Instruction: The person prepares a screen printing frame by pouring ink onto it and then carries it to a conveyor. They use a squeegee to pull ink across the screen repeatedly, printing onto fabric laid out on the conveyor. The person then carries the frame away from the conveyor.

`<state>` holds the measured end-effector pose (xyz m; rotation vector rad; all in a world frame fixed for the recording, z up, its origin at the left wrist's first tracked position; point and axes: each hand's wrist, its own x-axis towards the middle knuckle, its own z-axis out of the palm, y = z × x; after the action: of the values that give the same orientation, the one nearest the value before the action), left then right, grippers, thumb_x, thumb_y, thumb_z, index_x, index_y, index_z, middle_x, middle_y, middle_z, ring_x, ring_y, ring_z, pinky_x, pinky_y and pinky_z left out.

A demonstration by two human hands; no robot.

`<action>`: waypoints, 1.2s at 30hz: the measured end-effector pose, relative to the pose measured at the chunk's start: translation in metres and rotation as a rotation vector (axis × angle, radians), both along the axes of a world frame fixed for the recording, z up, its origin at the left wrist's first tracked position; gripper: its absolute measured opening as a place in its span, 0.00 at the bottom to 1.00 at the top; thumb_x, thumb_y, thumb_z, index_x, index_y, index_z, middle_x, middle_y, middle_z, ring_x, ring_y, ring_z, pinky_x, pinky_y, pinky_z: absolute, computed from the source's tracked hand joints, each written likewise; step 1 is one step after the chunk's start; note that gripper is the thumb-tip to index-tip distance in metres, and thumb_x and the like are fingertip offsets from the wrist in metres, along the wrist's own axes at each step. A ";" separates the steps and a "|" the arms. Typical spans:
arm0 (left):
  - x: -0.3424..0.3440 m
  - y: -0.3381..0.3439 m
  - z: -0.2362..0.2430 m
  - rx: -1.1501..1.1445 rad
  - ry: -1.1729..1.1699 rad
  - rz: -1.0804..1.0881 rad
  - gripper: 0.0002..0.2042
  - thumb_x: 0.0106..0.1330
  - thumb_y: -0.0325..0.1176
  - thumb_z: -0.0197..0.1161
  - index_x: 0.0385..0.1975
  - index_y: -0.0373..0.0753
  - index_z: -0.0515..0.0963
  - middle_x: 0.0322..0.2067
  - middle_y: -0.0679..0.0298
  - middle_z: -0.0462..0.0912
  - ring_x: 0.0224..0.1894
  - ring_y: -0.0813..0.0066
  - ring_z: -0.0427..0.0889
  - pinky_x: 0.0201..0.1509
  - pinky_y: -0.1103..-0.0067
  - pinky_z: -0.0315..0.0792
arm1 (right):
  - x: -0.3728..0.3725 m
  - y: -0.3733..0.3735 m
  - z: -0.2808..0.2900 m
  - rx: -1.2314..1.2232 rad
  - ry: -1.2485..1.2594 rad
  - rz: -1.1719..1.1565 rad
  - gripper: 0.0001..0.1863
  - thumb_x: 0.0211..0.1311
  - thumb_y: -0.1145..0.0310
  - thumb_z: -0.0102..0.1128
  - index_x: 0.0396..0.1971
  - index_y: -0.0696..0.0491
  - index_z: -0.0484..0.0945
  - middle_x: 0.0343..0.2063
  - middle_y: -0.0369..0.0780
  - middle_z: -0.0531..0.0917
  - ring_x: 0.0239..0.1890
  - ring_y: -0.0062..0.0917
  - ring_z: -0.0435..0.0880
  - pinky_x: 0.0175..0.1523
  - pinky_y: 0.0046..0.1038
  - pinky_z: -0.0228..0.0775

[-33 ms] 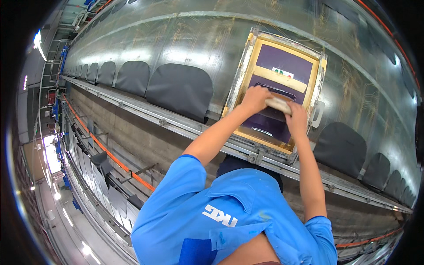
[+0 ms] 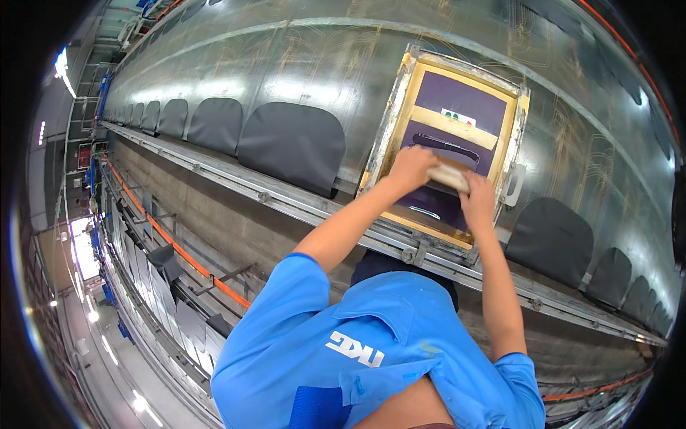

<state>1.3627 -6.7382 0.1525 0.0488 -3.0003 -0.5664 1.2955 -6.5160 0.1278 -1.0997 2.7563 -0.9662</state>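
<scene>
My left hand (image 2: pixel 414 168) grips the left part of a wooden-handled squeegee (image 2: pixel 448 176), and my right hand (image 2: pixel 477 196) grips its right end. The squeegee lies across a purple screen in a yellow-bordered printing frame (image 2: pixel 520 121) with worn metal edges. A glossy dark band of ink (image 2: pixel 457 146) lies just above the squeegee. Higher on the screen are a pale strip (image 2: pixel 439 121) and a small white label with green and red marks. The squeegee's blade edge is partly hidden by my hands.
A long metal table (image 2: pixel 307 61) curves across the view, with dark grey cut panels (image 2: pixel 289 150) in a row on both sides of the frame. A metal rail (image 2: pixel 214 164) runs along its near edge. An orange conduit (image 2: pixel 179 250) and another line of racks stand at lower left.
Both my hands and the squeegee have moved slightly down the screen toward my body, and more of the dark ink band shows above them.
</scene>
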 end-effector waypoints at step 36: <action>0.205 -0.194 0.043 0.222 0.194 0.159 0.24 0.47 0.21 0.68 0.48 0.44 0.84 0.52 0.67 0.83 0.57 0.63 0.77 0.61 0.67 0.72 | -0.013 -0.213 0.052 -0.601 -0.181 -0.408 0.15 0.74 0.59 0.56 0.44 0.56 0.83 0.21 0.32 0.76 0.23 0.15 0.69 0.30 0.24 0.62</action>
<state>1.5681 -6.9324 0.1957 0.2313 -2.7039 -0.8306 1.2828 -6.7289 0.1794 -0.4224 2.6465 -1.9197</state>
